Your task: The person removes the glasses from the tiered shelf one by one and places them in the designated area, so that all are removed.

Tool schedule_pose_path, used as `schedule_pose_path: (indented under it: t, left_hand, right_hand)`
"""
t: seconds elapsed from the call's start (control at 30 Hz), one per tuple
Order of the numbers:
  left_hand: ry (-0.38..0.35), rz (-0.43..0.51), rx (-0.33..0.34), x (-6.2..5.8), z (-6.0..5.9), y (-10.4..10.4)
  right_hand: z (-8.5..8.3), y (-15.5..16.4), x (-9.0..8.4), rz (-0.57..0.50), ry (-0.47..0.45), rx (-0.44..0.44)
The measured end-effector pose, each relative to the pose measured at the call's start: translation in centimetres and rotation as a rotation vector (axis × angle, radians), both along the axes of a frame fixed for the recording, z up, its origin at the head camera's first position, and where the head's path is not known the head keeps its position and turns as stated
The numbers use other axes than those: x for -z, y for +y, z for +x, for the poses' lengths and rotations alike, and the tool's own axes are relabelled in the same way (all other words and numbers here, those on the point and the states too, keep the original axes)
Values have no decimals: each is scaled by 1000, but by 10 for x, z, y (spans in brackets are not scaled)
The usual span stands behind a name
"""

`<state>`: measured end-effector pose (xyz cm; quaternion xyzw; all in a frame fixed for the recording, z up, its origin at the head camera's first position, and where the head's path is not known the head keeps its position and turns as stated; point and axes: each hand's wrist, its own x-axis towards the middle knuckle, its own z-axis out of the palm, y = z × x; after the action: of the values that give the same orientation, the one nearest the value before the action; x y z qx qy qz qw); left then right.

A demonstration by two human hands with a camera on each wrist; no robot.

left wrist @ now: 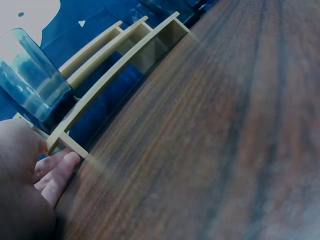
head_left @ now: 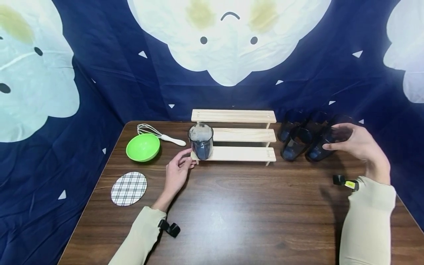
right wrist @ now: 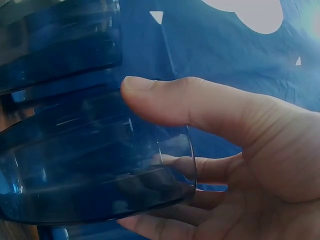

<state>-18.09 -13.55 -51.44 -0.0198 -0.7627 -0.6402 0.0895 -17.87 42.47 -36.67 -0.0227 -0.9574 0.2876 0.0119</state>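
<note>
A three-tier wooden rack (head_left: 238, 154) stands at the back of the table. One dark tinted glass (head_left: 201, 141) is upright on the left end of its lowest tier. My left hand (head_left: 177, 173) holds that same end, its fingers (left wrist: 59, 177) bent around the short leg below the glass. To the right of the rack, several similar glasses (head_left: 296, 143) stand grouped. My right hand (head_left: 359, 141) grips the front right glass (right wrist: 90, 165) near its rim. The thumb lies along one side, and the other fingers show behind and through the glass.
On the left of the table sit a green bowl (head_left: 143, 147), a white-handled whisk (head_left: 172, 140) and a round checked coaster (head_left: 129, 188). A blue cloth (head_left: 109, 84) with white cloud shapes hangs behind and beside the wooden table (head_left: 251, 217).
</note>
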Motion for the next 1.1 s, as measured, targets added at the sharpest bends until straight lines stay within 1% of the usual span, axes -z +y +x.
schedule_pose_path:
  t: [0.1,0.3,0.63,0.77,0.97,1.1]
  left_hand:
    - [1,11,5,0,-1,0]
    - [16,38,15,0,-2,0]
    - [-9,0,0,-1,1,0]
    - [-6,-4,4,0,1,0]
    - [12,10,5,1,0,-1]
    - [12,30,10,1,0,-1]
  right_hand:
    - [-2,-2,1,28,-23,-10]
    - [-5,-5,1,21,-56,-21]
    - [-6,-5,4,56,-79,-41]
    - [-6,-5,5,41,-93,-39]
    - [-6,-6,4,66,-117,-62]
    - [-4,-8,2,86,-148,-51]
